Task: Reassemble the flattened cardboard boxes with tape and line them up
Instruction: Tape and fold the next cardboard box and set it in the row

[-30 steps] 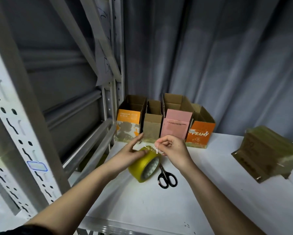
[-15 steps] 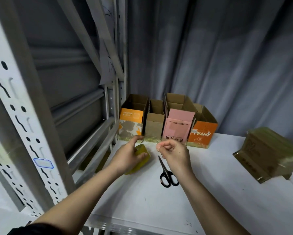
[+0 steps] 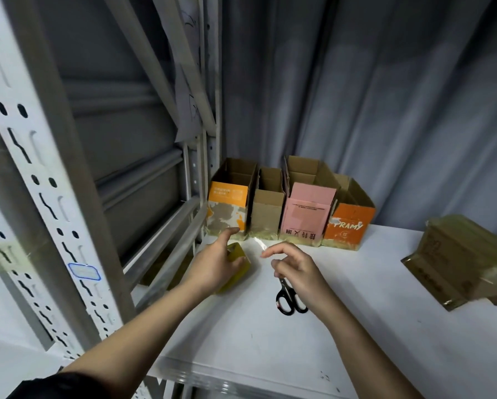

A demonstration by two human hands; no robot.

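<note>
Four boxes (image 3: 287, 208) lined up; tape roll (image 3: 237, 267) held down by left hand (image 3: 215, 266).
Right hand (image 3: 294, 264) loosely open beside roll, pinching nothing clear; tape judged light, sticky — taken by its free end.

White flat shelf board (image 3: 356, 355) fills the lower right of frame. At its back, centre: a row of four open-topped cardboard boxes (image 3: 287, 208), sides touching. Lower centre: black-handled scissors (image 3: 289, 300); left of them a yellow tape roll (image 3: 241, 259). Far right: tape-wrapped brown cardboard box (image 3: 460, 260), tilted.
</note>
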